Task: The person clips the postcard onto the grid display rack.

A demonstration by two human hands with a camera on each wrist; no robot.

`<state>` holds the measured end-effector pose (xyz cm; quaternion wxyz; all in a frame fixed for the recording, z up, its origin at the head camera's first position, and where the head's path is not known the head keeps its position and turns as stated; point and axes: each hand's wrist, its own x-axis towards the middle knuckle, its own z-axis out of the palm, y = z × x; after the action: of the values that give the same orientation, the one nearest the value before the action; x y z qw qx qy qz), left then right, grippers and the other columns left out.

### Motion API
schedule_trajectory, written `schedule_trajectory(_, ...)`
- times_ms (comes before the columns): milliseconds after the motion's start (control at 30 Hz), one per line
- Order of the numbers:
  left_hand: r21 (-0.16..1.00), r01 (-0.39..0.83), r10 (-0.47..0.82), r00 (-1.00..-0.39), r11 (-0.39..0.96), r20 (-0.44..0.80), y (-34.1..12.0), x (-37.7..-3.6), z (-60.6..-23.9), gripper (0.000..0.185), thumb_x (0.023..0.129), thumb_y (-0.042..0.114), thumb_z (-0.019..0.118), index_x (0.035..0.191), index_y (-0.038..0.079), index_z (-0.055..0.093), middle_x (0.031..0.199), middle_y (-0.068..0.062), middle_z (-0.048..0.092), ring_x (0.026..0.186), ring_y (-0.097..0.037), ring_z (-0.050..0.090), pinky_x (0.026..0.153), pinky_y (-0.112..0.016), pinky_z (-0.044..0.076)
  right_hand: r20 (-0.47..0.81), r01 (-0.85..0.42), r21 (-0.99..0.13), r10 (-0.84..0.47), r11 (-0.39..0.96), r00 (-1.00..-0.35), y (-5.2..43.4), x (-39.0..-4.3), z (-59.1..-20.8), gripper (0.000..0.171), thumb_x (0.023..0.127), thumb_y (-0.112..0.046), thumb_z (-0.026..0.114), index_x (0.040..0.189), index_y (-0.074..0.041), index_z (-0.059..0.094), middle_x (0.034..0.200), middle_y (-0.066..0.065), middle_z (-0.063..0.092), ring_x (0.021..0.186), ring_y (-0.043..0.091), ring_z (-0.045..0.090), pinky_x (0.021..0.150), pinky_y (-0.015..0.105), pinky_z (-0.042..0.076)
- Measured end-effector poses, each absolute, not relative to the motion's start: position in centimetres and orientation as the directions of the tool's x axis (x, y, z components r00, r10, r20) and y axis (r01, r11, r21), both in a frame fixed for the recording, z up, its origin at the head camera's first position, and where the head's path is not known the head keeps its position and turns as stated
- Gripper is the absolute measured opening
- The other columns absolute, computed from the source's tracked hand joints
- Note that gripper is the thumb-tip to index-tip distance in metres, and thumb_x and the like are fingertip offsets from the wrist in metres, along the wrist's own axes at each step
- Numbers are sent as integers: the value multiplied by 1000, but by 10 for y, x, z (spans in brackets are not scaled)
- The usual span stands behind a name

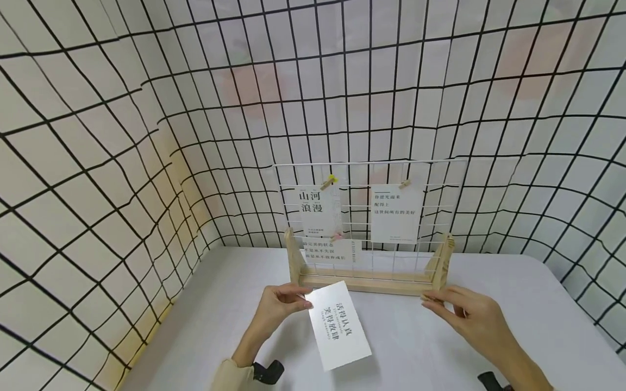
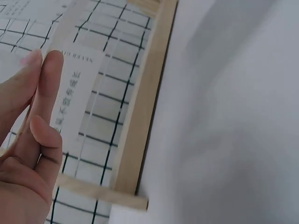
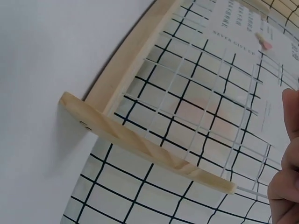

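My left hand (image 1: 293, 302) pinches the top left corner of a white card (image 1: 339, 332) printed with black characters and holds it just above the white table (image 1: 220, 304). Right behind it stands a white wire grid panel (image 1: 430, 206) in a wooden stand (image 1: 367, 282). Three printed cards (image 1: 395, 213) hang on the panel from small pegs (image 1: 331, 180). My right hand (image 1: 440, 305) hovers with relaxed, extended fingers at the stand's right foot (image 1: 442, 266) and holds nothing. In the left wrist view my left fingers (image 2: 44, 93) lie close to the stand's rail (image 2: 140, 102).
A black-on-white grid backdrop (image 1: 98, 163) walls in the table at the back and on the left. The right wrist view shows the stand's wooden foot (image 3: 140, 144), a pink peg (image 3: 265, 42) on the panel and one fingertip (image 3: 287, 177) at the right edge.
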<state>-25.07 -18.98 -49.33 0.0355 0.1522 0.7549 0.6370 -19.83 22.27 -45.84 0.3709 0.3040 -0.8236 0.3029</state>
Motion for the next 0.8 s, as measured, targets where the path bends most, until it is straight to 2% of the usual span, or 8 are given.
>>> schedule_trajectory(133,981,175,228,-962,87,151,-171,-256,-495,36,80,4,87,113,-3,77,100,-20,79,81,-11,76,80,-24,61,810,-740,-274,-268,614,-522,221,-202,-455,21,87,-37,82,94,-18,82,80,-16,69,61,-14,33,52,3,29)
schedule_trajectory(267,986,165,183,-970,19,159,-152,-260,-494,38,79,-1,86,115,-6,75,103,-23,78,82,-11,76,81,-25,62,827,-765,-302,-244,568,-507,221,-206,-454,35,93,-50,70,91,-17,81,81,-13,68,61,-13,35,52,4,30)
schedule_trajectory(333,988,154,150,-977,-7,154,-143,-261,-495,38,79,-1,86,116,-6,75,103,-23,78,82,-11,77,79,-23,61,830,-776,-315,-238,546,-504,221,-207,-453,35,93,-50,69,92,-17,81,81,-13,68,60,-13,36,51,5,30)
schedule_trajectory(433,988,142,93,-985,-57,147,-130,-264,-498,38,78,-1,87,114,-6,75,98,-19,80,79,-10,76,71,-19,58,828,-788,-338,-236,514,-508,221,-207,-452,25,91,-40,76,94,-16,81,78,-14,67,59,-11,36,49,7,30)
schedule_trajectory(533,984,143,34,-989,-108,147,-118,-265,-504,38,78,-2,87,113,-7,75,98,-14,80,77,-8,76,65,-18,53,807,-768,-368,-230,524,-544,222,-206,-451,14,83,-21,86,95,-15,81,74,-16,66,58,-10,36,48,8,30)
schedule_trajectory(667,973,165,-41,-986,-165,160,-100,-266,-512,37,78,-5,86,112,-11,74,102,-14,80,75,-6,76,62,-17,52,776,-720,-396,-212,569,-594,223,-206,-450,33,68,2,91,94,-16,80,67,-19,59,57,-8,35,47,9,30)
schedule_trajectory(800,954,182,-124,-980,-237,156,-82,-266,-518,35,78,-7,84,110,-12,74,96,-18,80,70,-6,73,61,-17,52,738,-666,-432,-185,608,-648,225,-207,-450,35,68,5,90,94,-18,80,71,-19,59,56,-6,36,47,10,31)
